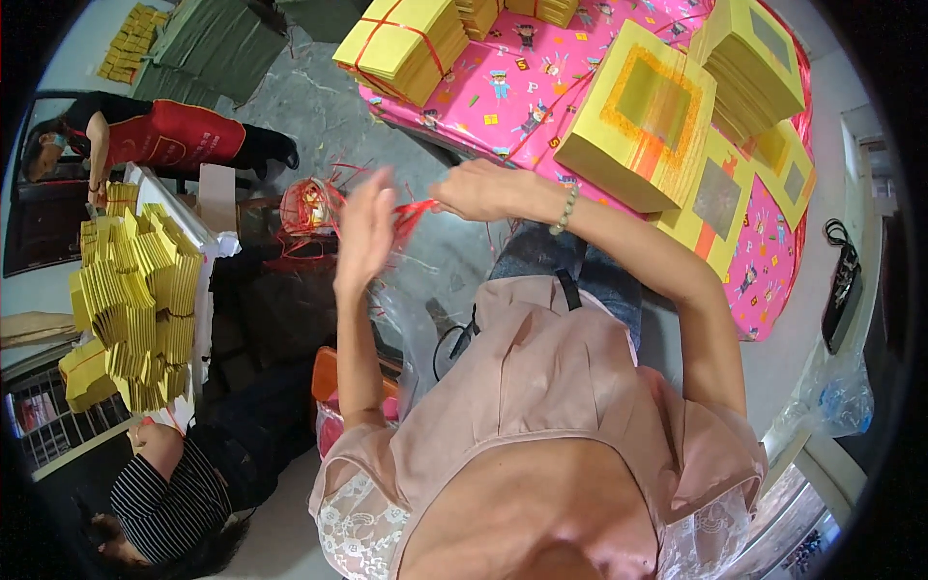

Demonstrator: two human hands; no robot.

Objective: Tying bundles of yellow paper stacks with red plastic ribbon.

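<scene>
My right hand [480, 190], with a beaded bracelet [565, 209] at its wrist, is closed round red plastic ribbon [414, 208]. Some of the ribbon stretches left to my left hand [364, 227], which is raised and smeared by motion, so its grip is unclear. Both hands are in front of my body, left of the pink-covered table [527, 92]. Nearest my right arm on that table stands a thick stack of yellow paper [619, 126] with an orange-bordered panel on top. Another yellow stack [404, 43], tied with red ribbon, is at the table's far left corner.
A heap of red ribbon [307, 208] lies beyond my left hand. More yellow stacks [749, 72] crowd the table's right side. At left, a person in a red apron [174, 133] and one in a striped top [169, 498] are beside a table of folded yellow paper [135, 300].
</scene>
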